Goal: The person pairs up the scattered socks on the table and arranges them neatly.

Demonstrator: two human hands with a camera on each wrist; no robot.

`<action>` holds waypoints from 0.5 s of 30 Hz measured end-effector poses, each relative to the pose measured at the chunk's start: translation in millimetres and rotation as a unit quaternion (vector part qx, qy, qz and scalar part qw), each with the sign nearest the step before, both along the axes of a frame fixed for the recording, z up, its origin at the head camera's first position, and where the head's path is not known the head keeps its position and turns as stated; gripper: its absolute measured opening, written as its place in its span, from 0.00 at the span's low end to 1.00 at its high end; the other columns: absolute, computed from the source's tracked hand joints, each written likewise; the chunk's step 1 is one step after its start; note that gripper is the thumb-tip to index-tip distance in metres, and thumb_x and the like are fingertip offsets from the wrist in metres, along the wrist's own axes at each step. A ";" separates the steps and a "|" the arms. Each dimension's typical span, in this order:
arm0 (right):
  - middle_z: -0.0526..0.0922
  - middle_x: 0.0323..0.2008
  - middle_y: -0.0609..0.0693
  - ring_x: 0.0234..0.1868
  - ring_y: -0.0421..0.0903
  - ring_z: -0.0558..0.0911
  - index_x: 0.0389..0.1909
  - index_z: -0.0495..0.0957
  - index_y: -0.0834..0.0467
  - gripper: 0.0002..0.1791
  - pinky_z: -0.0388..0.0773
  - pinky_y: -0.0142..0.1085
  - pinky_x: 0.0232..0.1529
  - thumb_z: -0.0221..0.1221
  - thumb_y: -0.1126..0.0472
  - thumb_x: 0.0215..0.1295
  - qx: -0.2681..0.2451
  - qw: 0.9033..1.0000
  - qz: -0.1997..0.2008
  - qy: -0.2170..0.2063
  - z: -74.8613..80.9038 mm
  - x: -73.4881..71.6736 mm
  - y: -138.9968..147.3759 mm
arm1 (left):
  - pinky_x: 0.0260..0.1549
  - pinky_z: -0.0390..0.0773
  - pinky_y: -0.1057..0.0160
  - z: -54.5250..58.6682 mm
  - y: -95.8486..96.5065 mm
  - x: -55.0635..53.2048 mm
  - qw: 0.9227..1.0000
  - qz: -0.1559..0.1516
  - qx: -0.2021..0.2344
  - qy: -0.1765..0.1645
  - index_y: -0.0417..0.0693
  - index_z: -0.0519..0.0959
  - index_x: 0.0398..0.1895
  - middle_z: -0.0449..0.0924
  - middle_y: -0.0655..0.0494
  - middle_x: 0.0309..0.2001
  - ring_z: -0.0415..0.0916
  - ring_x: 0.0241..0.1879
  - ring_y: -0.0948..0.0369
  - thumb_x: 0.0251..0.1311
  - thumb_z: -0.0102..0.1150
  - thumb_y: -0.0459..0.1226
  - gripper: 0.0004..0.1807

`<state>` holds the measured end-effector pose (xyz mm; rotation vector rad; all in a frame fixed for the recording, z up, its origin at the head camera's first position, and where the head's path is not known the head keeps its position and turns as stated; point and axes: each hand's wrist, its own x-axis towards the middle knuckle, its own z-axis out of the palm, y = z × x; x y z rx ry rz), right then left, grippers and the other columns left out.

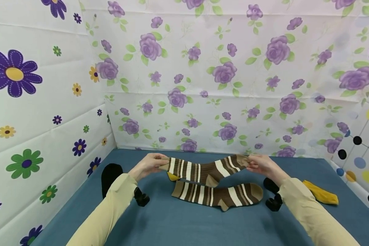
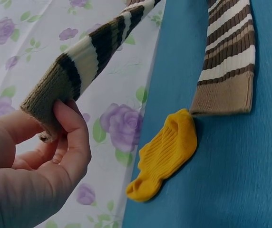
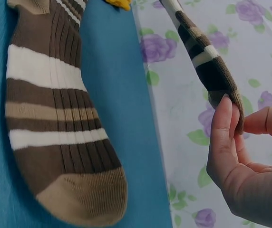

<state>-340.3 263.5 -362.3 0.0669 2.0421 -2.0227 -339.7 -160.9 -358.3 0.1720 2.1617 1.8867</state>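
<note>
A brown sock with white and tan stripes [image 1: 192, 171] is stretched sideways above the table between both hands. My left hand [image 1: 149, 164] pinches its tan cuff [image 2: 48, 95], thumb on one side and fingers on the other. At the other end, my right hand [image 1: 264, 166] pinches the tan toe between thumb and fingertips. The held sock sags a little in the middle, its heel pointing down. Just nearer to me, a matching striped sock [image 1: 200, 195] lies flat on the blue table, cuff to the left and toe [image 3: 86, 199] to the right.
Behind the held sock lies a crumpled yellow sock [image 2: 169, 154], mostly hidden in the head view. Another yellow item [image 1: 323, 194] lies beyond my right forearm. Black items [image 1: 110, 176] lie by both forearms. Flowered sheets [image 1: 184, 119] enclose the blue table [image 1: 184, 229] at back and left.
</note>
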 end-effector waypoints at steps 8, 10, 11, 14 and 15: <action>0.62 0.41 0.63 0.31 0.44 0.74 0.63 0.41 0.78 0.31 0.74 0.38 0.41 0.43 0.66 0.68 -0.005 1.000 -0.001 -0.005 -1.1 6.5 14.1 | 0.39 0.74 0.55 -5.0 9.7 -1.8 1.000 -0.015 -0.003 -0.007 0.31 0.70 0.52 0.72 0.42 0.42 0.74 0.37 0.54 0.59 0.55 0.30 0.18; 0.61 0.42 0.64 0.31 0.44 0.75 0.62 0.42 0.79 0.31 0.74 0.38 0.41 0.44 0.65 0.68 -0.003 1.000 -0.002 -0.005 -0.8 8.9 16.4 | 0.41 0.72 0.53 -6.8 11.8 -2.1 1.000 -0.018 -0.005 -0.007 0.31 0.70 0.52 0.72 0.42 0.43 0.74 0.37 0.54 0.59 0.55 0.30 0.18; 0.60 0.43 0.65 0.31 0.44 0.75 0.62 0.43 0.80 0.31 0.74 0.38 0.41 0.44 0.65 0.68 -0.002 1.000 -0.003 -0.005 -1.0 9.8 17.7 | 0.42 0.72 0.52 -7.8 13.2 -2.5 1.000 -0.018 -0.006 -0.007 0.31 0.70 0.52 0.72 0.42 0.43 0.74 0.37 0.54 0.59 0.55 0.30 0.18; 0.59 0.45 0.66 0.31 0.44 0.75 0.61 0.45 0.80 0.30 0.74 0.38 0.41 0.44 0.65 0.68 0.001 1.000 -0.008 -0.007 -1.2 12.3 21.0 | 0.46 0.68 0.49 -10.6 17.5 -3.1 1.000 -0.023 -0.003 -0.007 0.31 0.69 0.53 0.71 0.42 0.46 0.74 0.38 0.54 0.59 0.55 0.30 0.19; 0.60 0.45 0.66 0.31 0.44 0.75 0.61 0.45 0.81 0.30 0.74 0.38 0.41 0.44 0.65 0.68 0.002 1.000 -0.009 -0.008 -1.3 13.3 22.2 | 0.46 0.68 0.48 -11.1 19.3 -3.2 1.000 -0.023 -0.001 -0.010 0.31 0.69 0.53 0.70 0.42 0.47 0.74 0.38 0.54 0.59 0.56 0.30 0.19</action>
